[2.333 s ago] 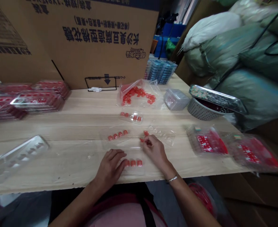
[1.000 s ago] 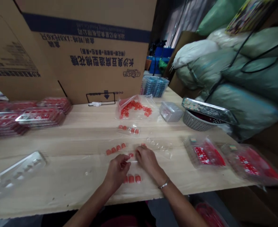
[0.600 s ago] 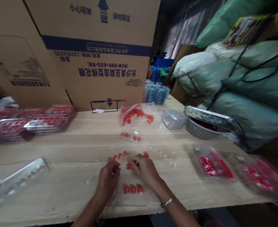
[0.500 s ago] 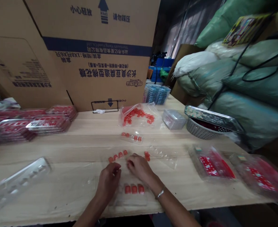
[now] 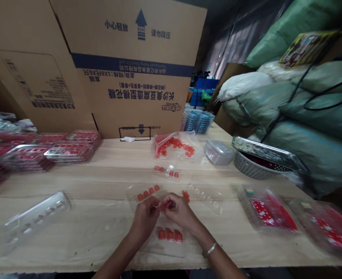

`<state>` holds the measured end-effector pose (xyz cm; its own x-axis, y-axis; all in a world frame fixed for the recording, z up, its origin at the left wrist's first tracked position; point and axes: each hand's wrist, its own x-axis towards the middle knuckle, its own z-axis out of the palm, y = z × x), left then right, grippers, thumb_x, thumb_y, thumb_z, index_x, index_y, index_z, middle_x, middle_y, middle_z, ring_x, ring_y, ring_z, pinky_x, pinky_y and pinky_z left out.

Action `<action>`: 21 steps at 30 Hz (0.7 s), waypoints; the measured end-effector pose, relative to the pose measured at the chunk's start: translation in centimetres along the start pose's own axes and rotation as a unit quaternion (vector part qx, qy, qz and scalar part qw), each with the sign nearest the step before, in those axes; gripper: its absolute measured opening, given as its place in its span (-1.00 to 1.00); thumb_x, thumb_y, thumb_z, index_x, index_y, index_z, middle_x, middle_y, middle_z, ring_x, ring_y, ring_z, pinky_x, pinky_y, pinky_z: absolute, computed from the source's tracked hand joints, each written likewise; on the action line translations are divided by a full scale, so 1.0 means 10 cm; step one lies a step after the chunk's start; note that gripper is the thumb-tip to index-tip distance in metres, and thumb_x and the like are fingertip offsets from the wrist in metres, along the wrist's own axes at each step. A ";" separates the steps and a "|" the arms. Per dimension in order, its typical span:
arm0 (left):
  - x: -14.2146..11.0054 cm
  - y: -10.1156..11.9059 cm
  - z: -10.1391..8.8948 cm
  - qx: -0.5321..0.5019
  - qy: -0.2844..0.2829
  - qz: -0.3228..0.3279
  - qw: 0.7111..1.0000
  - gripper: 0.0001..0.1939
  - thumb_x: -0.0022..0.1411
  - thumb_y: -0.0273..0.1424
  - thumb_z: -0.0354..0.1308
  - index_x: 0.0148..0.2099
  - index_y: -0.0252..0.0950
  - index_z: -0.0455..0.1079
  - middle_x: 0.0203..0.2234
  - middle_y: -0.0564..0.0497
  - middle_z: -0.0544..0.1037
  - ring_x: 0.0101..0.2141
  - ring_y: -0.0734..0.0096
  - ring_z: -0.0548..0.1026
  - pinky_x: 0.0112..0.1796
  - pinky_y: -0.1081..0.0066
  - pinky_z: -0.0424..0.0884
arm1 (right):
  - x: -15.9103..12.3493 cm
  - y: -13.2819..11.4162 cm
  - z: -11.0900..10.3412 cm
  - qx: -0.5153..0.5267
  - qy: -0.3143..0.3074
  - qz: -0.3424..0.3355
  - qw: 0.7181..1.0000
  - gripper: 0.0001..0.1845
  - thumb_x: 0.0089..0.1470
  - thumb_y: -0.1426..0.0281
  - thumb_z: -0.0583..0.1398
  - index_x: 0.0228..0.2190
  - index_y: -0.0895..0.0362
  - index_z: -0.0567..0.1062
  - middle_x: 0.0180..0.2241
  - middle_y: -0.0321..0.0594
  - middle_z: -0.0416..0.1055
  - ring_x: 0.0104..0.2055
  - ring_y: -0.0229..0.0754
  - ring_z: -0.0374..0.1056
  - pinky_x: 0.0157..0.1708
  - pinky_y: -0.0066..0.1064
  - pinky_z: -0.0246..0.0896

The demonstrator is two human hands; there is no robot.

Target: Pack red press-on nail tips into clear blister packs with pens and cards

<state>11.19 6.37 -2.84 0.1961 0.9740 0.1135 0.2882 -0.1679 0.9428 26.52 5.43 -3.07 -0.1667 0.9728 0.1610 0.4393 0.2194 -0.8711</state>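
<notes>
My left hand and my right hand meet over the middle of the table, both with fingers pinched. Something small and partly reddish is between the fingertips, too blurred and covered to name. Just below the hands lies a clear plastic tray with three red cube-like pieces in a row. Behind my left hand, another clear tray holds a slanted row of several red pieces. Loose red pieces lie right of my right hand, beside a transparent moulded tray.
Farther back are a small tray with red pieces and an open bag of red pieces. A large carton stands behind. Red packs are stacked left; a grey basket and filled packages are right.
My hands have come together, fingertips now meeting where they were apart before. The whole view has shifted slightly, with things appearing a little farther right and lower.
</notes>
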 end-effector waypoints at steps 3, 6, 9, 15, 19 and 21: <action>-0.11 0.07 -0.09 -0.148 -0.039 -0.069 0.986 -0.84 -0.04 -0.34 0.26 -0.38 -0.30 0.47 -0.51 0.00 0.59 -0.48 0.39 0.51 -0.42 0.42 0.40 | -0.12 -0.08 0.03 0.135 0.004 0.004 0.991 -0.85 -0.09 0.53 0.16 -0.39 0.13 0.46 -0.45 -0.31 0.41 -0.40 -0.28 0.36 -0.39 -0.47 0.28; -0.25 0.13 -0.16 -0.310 -0.063 -0.178 0.932 -0.73 -0.14 -0.26 0.38 -0.39 -0.31 0.50 -0.52 0.02 0.60 -0.48 0.48 0.50 -0.37 0.48 0.39 | -0.23 -0.13 0.05 0.209 0.016 -0.012 0.978 -0.94 -0.04 0.41 0.22 -0.42 0.12 0.47 -0.38 -0.26 0.40 -0.37 -0.27 0.37 -0.35 -0.44 0.31; -0.38 0.17 -0.21 -0.358 -0.058 -0.232 0.902 -0.70 -0.25 -0.27 0.45 -0.44 -0.31 0.51 -0.54 0.05 0.59 -0.49 0.53 0.49 -0.36 0.51 0.39 | -0.33 -0.14 0.09 0.265 -0.025 0.012 0.964 -0.88 -0.04 0.34 0.25 -0.41 0.12 0.47 -0.38 -0.26 0.40 -0.38 -0.27 0.39 -0.36 -0.43 0.33; -0.65 0.21 -0.30 -0.267 -0.054 -0.195 0.942 -0.76 -0.20 -0.32 0.42 -0.47 -0.34 0.51 -0.58 0.05 0.57 -0.51 0.52 0.46 -0.38 0.52 0.37 | -0.58 -0.36 0.21 0.162 -0.018 -0.017 0.986 -0.87 -0.08 0.53 0.19 -0.44 0.12 0.52 -0.39 -0.26 0.36 -0.34 -0.28 0.35 -0.35 -0.47 0.28; -0.80 0.18 -0.38 -0.269 -0.082 -0.226 0.933 -0.77 -0.14 -0.31 0.39 -0.46 -0.34 0.48 -0.59 0.05 0.54 -0.51 0.50 0.47 -0.39 0.50 0.37 | -0.71 -0.49 0.28 0.180 -0.044 0.000 0.983 -0.88 -0.07 0.53 0.18 -0.45 0.12 0.51 -0.37 -0.26 0.34 -0.33 -0.28 0.34 -0.33 -0.46 0.28; -0.87 0.15 -0.42 -0.296 -0.099 -0.253 0.916 -0.75 -0.14 -0.31 0.39 -0.42 -0.33 0.46 -0.59 0.07 0.53 -0.55 0.51 0.45 -0.42 0.49 0.37 | -0.77 -0.49 0.34 0.226 -0.065 0.046 0.971 -0.93 -0.06 0.47 0.19 -0.44 0.12 0.48 -0.40 -0.28 0.36 -0.38 -0.29 0.33 -0.36 -0.47 0.27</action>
<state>6.03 -1.75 -1.08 0.3612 0.8478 -0.3883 -0.1584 0.4661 0.8704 22.66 -3.35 -1.58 -0.2685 0.9625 0.0386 0.0296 0.0482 -0.9984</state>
